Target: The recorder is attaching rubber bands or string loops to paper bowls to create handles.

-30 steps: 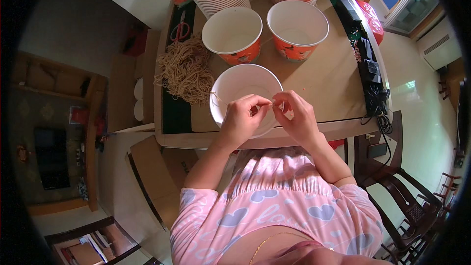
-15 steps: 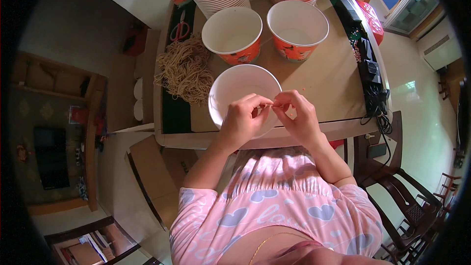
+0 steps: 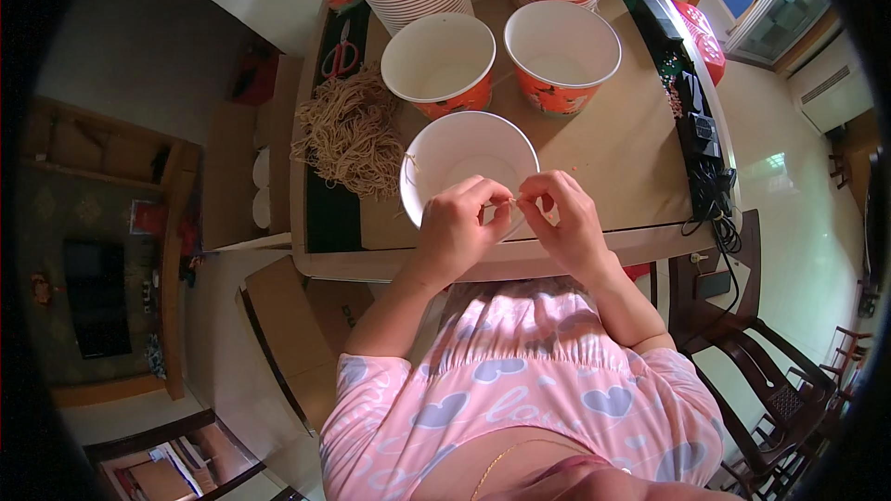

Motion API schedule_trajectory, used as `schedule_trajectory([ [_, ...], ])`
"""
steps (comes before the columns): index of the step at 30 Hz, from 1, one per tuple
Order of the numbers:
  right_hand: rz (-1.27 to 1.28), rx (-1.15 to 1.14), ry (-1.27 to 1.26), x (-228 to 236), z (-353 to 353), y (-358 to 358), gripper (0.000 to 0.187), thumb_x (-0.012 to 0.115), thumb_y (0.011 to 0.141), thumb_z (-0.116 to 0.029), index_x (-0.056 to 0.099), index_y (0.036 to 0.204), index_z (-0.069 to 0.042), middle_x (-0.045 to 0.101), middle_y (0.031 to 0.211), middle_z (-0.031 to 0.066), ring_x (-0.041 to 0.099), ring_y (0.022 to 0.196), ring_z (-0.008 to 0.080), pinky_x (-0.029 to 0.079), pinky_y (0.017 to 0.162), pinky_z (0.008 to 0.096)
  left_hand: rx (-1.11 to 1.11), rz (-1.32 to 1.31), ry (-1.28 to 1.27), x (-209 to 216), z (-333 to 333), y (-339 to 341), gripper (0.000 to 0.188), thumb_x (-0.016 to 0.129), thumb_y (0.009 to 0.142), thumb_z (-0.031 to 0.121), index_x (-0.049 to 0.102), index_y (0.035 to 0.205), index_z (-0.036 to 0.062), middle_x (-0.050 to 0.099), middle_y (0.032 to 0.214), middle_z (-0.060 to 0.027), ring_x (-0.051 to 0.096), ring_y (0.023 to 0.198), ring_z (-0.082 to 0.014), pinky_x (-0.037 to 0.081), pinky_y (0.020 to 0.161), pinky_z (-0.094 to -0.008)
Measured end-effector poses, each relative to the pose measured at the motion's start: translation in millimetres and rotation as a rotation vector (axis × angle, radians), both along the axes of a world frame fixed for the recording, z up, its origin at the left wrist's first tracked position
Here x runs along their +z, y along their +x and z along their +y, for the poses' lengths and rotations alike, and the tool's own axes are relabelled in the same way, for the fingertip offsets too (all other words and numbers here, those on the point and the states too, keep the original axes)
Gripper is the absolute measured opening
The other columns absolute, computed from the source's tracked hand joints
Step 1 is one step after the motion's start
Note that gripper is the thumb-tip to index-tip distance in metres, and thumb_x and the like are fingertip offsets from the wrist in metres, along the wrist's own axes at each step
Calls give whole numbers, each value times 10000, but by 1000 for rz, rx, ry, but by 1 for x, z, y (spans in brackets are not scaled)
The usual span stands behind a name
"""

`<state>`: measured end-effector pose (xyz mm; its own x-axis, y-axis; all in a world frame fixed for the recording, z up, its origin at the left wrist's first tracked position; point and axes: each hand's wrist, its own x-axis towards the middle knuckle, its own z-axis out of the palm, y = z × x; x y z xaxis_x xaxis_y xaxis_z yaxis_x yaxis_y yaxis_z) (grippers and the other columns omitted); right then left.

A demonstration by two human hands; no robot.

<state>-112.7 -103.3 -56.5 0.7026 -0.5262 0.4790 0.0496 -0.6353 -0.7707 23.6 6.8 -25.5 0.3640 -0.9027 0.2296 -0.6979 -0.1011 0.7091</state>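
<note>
A white-lined paper bucket (image 3: 464, 144) stands near the table's front edge, its mouth facing up. Over its near rim my left hand (image 3: 461, 223) and my right hand (image 3: 566, 223) meet, thumbs and forefingers pinched together. Between the fingertips a short bit of thin beige string (image 3: 489, 205) shows; most of it is hidden. Another strand end pokes out at the bucket's left rim. To the left lies a loose heap of beige string (image 3: 353, 134). Two orange-printed paper buckets, a left one (image 3: 441, 60) and a right one (image 3: 561, 48), stand upright just behind.
Red-handled scissors (image 3: 342, 54) lie beyond the string heap. Tall stacks of orange paper buckets (image 3: 418, 0) rise at the back. Along the right table edge run a black power strip and chargers (image 3: 703, 134) with tangled cables (image 3: 724, 223). A dark wooden chair (image 3: 715, 297) stands at right.
The near bucket has shifted slightly away from me and to the right. Both hands stay pinched together at almost the same spot.
</note>
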Motion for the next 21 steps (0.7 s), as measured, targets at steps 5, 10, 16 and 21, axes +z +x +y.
schedule_trajectory([
  [5, 6, -7, 32, 0, 1, 0, 175, 653, 811, 7, 587, 959, -57, 616, 795, 74, 580, 727, 255, 464, 668, 355, 43, 53, 20, 5, 3, 1, 91, 670, 780, 66, 655, 869, 58, 643, 776, -72, 612, 609, -219, 488, 571, -329],
  [10, 1, -3, 30, 0, 0, 0, 185, 659, 809, -3, 585, 968, -64, 621, 795, 75, 584, 736, 263, 461, 674, 358, 46, 50, 40, 6, 4, 2, 74, 675, 791, 73, 671, 863, 55, 640, 755, -76, 610, 604, -205, 487, 569, -320],
  [16, 98, 11, -80, 4, -5, 1, 152, 703, 777, -65, 601, 889, -68, 618, 760, 59, 578, 740, 253, 453, 689, 360, 13, 114, -34, 3, 4, 2, 52, 663, 863, 34, 693, 889, 1, 647, 749, -77, 586, 599, -112, 455, 544, -253],
  [21, 81, -30, -170, 2, -5, 2, 136, 725, 753, -91, 596, 791, -70, 604, 740, 53, 565, 733, 257, 442, 682, 358, 27, 84, -84, 2, -1, 0, 73, 623, 885, 73, 650, 885, 5, 644, 802, -129, 639, 713, -313, 495, 627, -373],
])
